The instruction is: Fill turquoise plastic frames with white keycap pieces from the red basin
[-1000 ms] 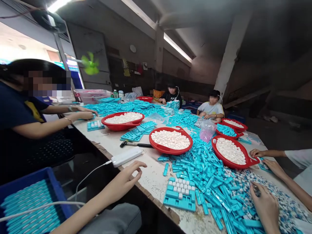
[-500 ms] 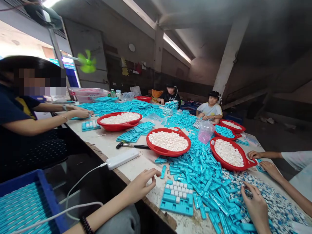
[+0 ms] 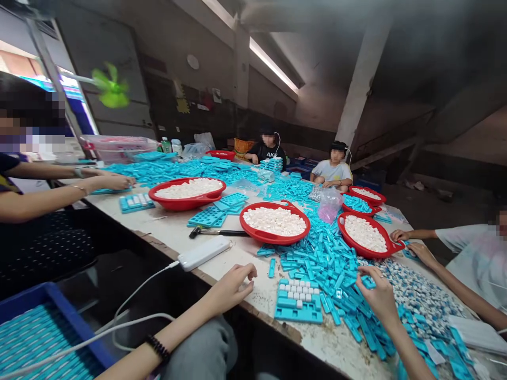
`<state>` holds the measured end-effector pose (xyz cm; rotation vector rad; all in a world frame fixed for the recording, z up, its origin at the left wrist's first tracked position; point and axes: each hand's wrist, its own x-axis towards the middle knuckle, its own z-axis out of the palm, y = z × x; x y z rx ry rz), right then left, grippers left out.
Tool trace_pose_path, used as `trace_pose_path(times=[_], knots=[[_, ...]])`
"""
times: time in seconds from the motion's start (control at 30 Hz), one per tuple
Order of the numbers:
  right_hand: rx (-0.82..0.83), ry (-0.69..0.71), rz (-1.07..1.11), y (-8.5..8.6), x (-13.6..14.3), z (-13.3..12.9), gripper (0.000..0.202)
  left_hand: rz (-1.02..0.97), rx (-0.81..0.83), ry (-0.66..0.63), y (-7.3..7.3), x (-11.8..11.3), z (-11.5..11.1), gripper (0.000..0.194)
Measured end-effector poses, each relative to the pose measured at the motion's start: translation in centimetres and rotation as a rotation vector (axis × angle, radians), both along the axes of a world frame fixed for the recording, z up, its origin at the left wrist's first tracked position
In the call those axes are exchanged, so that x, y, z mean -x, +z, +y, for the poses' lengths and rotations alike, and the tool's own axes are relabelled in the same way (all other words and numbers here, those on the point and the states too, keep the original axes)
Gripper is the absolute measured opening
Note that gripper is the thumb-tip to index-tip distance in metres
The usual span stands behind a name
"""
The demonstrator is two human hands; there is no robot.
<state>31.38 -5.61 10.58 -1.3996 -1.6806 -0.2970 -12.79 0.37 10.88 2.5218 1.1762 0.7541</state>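
Blue tray [image 3: 293, 315] lies btwn my L hand [image 3: 232, 289], half-open, & my R hand [image 3: 380, 300], curled over the pile [image 3: 327, 250], grip unclear. Its long side runs approx. L-R, L hand nearer.

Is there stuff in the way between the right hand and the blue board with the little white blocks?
Yes, a pile of loose blue pieces lies between the right hand and the blue board. The hand looks higher, so they may not block it.

On the table [image 3: 166, 226], 1 frame [image 3: 299, 303] lies left of loose bars [image 3: 354, 306], before 1 basket [image 3: 273, 238] of cubes [image 3: 275, 220].
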Motion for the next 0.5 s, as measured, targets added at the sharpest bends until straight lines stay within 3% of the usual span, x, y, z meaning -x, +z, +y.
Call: trace_pose_path(times=[0.23,0.5], knots=[[0.087,0.156,0.012,-1.1,6.3,0.2,0.016,0.036,-0.038,0.021,0.1,0.5,-0.7,0.003],[0.277,0.235,0.008,-2.2,8.6,-1.1,0.017,0.097,-0.016,-0.076,0.5,0.7,-0.5,0.007]])
